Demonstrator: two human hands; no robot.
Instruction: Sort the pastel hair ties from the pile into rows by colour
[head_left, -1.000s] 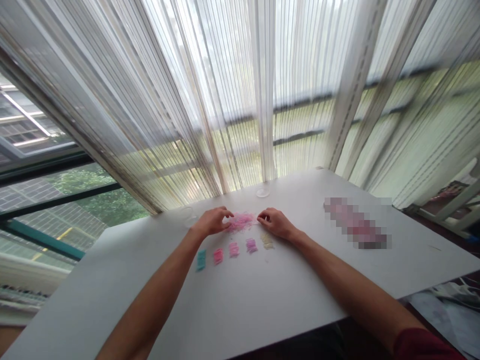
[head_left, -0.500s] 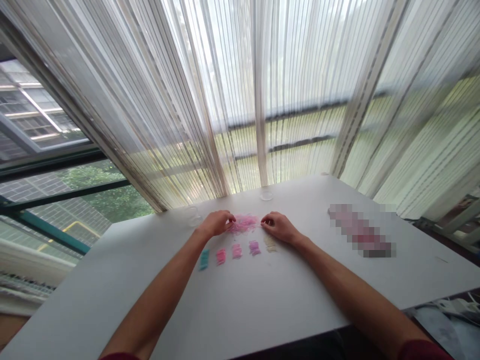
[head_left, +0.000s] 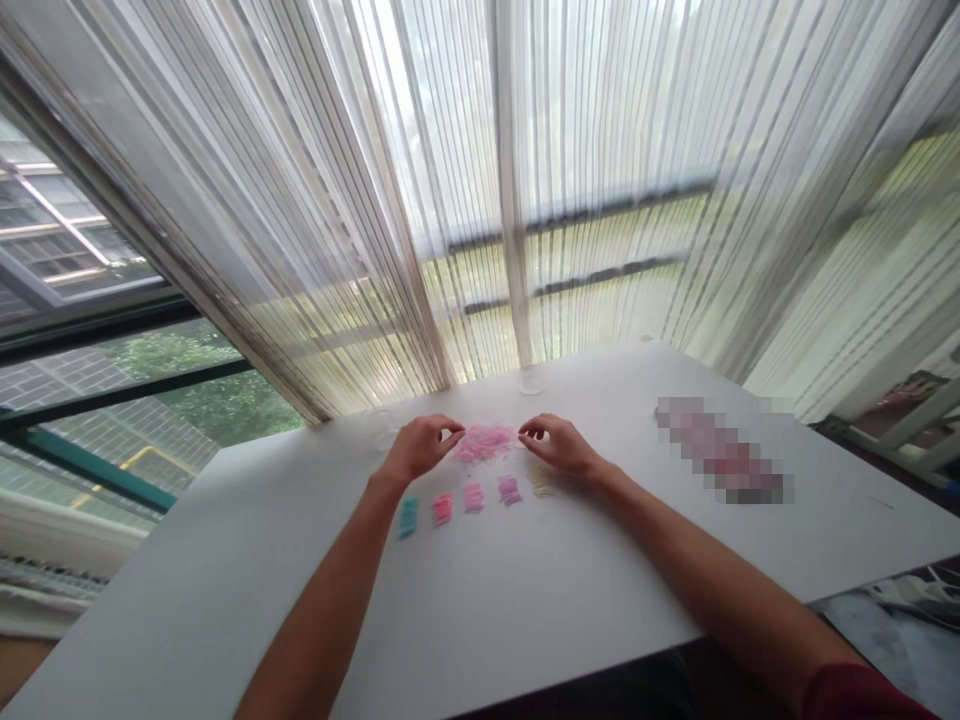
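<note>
A loose heap of small thin pink pieces (head_left: 486, 443) lies on the white table between my hands; their exact kind is too small to tell. My left hand (head_left: 424, 445) is at the heap's left edge, thumb and fingertips pinched together. On the other side my right hand (head_left: 561, 445) is also pinched, close to the heap's right edge. Whatever either pinch holds is too tiny to make out. Nearer me runs a row of small sorted piles: teal (head_left: 407, 518), hot pink (head_left: 442, 508), light pink (head_left: 473, 497), purple (head_left: 510, 489) and pale yellow (head_left: 541, 482), beneath my right wrist.
A clear round dish (head_left: 532, 381) stands at the table's far edge, and clear containers (head_left: 384, 430) sit behind my left hand. A blurred-out pinkish object (head_left: 720, 450) lies to the right. Sheer curtains (head_left: 480, 200) hang beyond the white table (head_left: 525, 590).
My left hand has lifted slightly and drawn a little left from the heap. My right hand has barely moved and stays pinched. The view has shifted slightly.
</note>
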